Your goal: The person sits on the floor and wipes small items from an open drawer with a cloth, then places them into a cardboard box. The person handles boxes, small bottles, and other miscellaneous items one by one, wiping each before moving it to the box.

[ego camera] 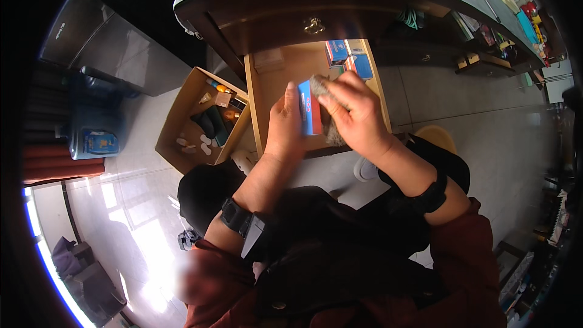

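Over an open wooden drawer (273, 86), my left hand (285, 125) grips a small blue and red box (310, 109) that bears printing. My right hand (357, 111) holds a grey-brown cloth (334, 134), bunched against the upper right side of the box. Part of the cloth hangs below my right fingers. Inside the drawer, more blue and red boxes (337, 52) stand at the back right. A pale, low stack (268, 60) lies in the back left corner; what it is made of is hard to tell.
A cardboard box (175, 139) with small bottles, a dark case and white pieces stands left of the drawer. Water jugs (98, 132) and a dark refrigerator (107, 38) are farther left. The cabinet (255, 16) overhangs the drawer. A yellow basin (435, 139) sits at right.
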`<act>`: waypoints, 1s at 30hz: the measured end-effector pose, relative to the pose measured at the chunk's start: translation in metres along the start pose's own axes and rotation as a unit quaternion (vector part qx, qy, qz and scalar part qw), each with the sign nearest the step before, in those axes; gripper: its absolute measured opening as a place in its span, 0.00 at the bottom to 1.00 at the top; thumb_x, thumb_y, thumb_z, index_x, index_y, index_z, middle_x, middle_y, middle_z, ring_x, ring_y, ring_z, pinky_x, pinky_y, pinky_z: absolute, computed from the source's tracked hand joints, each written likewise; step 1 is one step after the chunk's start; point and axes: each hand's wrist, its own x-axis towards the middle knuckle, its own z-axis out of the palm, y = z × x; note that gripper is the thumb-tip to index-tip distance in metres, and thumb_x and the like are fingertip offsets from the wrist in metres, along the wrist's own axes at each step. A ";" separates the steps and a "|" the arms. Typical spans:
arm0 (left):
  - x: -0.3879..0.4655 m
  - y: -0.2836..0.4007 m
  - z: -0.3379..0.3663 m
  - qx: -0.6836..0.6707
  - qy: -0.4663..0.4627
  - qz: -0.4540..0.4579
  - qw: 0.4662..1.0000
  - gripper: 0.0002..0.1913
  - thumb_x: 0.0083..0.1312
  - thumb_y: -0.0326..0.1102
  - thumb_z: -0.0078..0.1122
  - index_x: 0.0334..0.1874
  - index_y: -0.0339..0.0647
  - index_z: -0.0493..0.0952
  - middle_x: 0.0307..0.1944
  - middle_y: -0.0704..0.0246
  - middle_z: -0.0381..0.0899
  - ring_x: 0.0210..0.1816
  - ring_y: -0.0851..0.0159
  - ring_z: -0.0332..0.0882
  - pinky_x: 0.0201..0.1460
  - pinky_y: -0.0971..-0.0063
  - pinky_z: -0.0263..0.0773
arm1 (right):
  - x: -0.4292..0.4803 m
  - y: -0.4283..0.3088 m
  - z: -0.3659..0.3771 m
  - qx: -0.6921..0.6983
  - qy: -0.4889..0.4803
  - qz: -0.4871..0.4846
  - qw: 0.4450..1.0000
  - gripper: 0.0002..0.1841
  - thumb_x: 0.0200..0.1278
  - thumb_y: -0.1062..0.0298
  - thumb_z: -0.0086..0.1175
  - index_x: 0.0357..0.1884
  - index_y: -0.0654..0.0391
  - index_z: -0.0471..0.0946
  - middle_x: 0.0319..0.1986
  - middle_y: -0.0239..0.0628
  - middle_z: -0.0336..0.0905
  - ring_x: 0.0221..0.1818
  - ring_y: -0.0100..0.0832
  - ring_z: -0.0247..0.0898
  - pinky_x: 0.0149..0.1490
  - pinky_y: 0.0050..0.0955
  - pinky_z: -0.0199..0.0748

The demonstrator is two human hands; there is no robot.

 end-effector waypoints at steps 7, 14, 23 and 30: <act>0.045 -0.031 -0.038 -0.022 0.047 -0.076 0.996 0.21 0.72 0.54 0.40 0.46 0.42 0.73 0.31 0.70 0.76 0.31 0.67 0.75 0.36 0.66 0.73 | -0.011 -0.019 -0.018 0.012 -0.202 0.013 0.979 0.12 0.55 0.76 0.59 0.43 0.62 0.80 0.29 0.35 0.70 0.30 0.31 0.71 0.34 0.27 0.70; 0.120 -0.084 -0.032 -0.205 0.012 -0.092 0.974 0.13 0.72 0.39 0.44 0.51 0.37 0.68 0.49 0.60 0.72 0.48 0.58 0.73 0.52 0.63 0.70 | 0.001 -0.009 -0.107 -0.038 0.014 0.103 0.994 0.10 0.58 0.78 0.56 0.42 0.66 0.78 0.29 0.37 0.71 0.31 0.27 0.69 0.37 0.23 0.67; 0.244 -0.091 0.032 0.079 0.064 0.000 0.995 0.09 0.61 0.34 0.64 0.41 0.41 0.78 0.25 0.75 0.76 0.22 0.76 0.71 0.28 0.83 0.71 | -0.009 0.011 -0.116 -0.115 -0.028 0.157 0.981 0.12 0.54 0.77 0.58 0.43 0.62 0.79 0.28 0.38 0.70 0.27 0.34 0.70 0.33 0.27 0.68; 0.289 -0.101 0.055 0.147 0.089 0.008 0.985 0.11 0.57 0.35 0.68 0.35 0.36 0.79 0.25 0.72 0.77 0.24 0.74 0.73 0.29 0.82 0.73 | -0.005 0.021 -0.116 -0.126 -0.044 0.174 0.976 0.13 0.51 0.79 0.60 0.42 0.61 0.80 0.30 0.36 0.71 0.27 0.31 0.71 0.32 0.25 0.69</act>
